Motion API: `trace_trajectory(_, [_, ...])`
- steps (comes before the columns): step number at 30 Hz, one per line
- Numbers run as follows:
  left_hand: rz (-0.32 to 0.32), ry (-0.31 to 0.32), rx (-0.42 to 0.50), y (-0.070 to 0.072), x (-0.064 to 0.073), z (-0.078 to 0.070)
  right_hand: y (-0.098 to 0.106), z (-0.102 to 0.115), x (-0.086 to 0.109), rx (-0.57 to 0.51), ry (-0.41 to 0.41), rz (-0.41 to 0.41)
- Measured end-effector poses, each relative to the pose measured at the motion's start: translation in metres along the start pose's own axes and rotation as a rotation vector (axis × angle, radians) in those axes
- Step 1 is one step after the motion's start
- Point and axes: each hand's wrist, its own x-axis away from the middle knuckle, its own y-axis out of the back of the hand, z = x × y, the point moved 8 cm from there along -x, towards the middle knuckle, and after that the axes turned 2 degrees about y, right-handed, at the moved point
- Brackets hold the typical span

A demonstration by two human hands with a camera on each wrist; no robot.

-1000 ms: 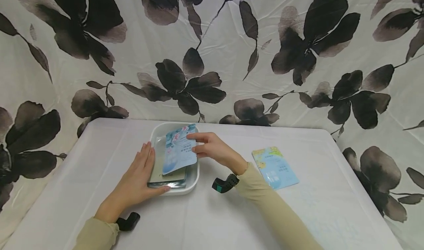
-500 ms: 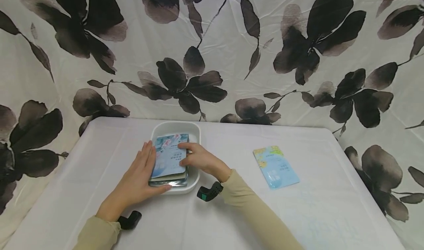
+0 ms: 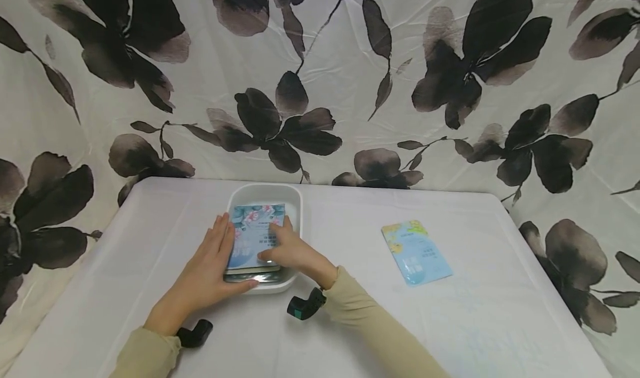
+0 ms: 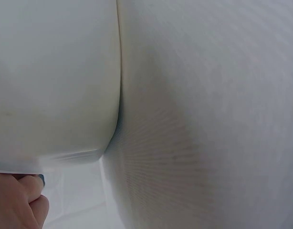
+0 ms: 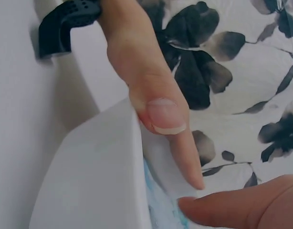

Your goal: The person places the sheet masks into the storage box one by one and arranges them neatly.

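A white tray (image 3: 295, 200) on the table holds a stack of flat packets. Topmost lies a blue face mask packet (image 3: 250, 244) printed with pink flowers; a silvery packet edge (image 3: 255, 278) shows beneath. My left hand (image 3: 200, 275) rests against the tray's left side, fingers straight, thumb on the near rim. My right hand (image 3: 295, 253) reaches over the right rim, its thumb on the blue packet and its other fingers partly hidden beyond the packet's right edge. In the right wrist view, the left thumb (image 5: 163, 109) lies on the tray rim.
A second packet, blue with yellow flowers (image 3: 416, 253), lies flat on the white-covered table (image 3: 340, 322) to the right. Behind the table hangs a floral curtain (image 3: 320, 89). Black wrist cameras (image 3: 195, 333) are worn at both wrists.
The blue packet, held tilted above the tray a second ago, has come down and now lies flat on the stack. My right hand has moved left and down with it; my left hand stayed.
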Motion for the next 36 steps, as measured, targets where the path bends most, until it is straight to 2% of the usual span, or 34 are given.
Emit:
trace_trajectory(2, [-0.007, -0.009, 0.0, 0.001, 0.0, -0.001, -0.001, 0.001, 0.0, 0.044, 0.007, 0.008])
trace_trajectory(10, [-0.012, -0.013, 0.008, 0.001, -0.001, -0.003, -0.01, 0.005, 0.001, 0.369, -0.03, 0.016])
trace_trajectory(14, [-0.008, -0.008, 0.01, 0.0, -0.001, -0.002, -0.014, 0.006, 0.002, 0.438, -0.042, 0.019])
trace_trajectory(21, [-0.003, -0.009, 0.004, 0.0, -0.002, -0.002, -0.012, 0.006, 0.005, 0.388, -0.052, 0.003])
trace_trajectory(29, [-0.002, -0.006, -0.005, -0.002, 0.001, -0.001, -0.001, 0.013, 0.012, 0.287, 0.046, 0.002])
trace_trajectory(36, [-0.02, -0.016, -0.007, 0.0, 0.001, 0.0, 0.019, 0.021, 0.026, 0.163, 0.129, 0.027])
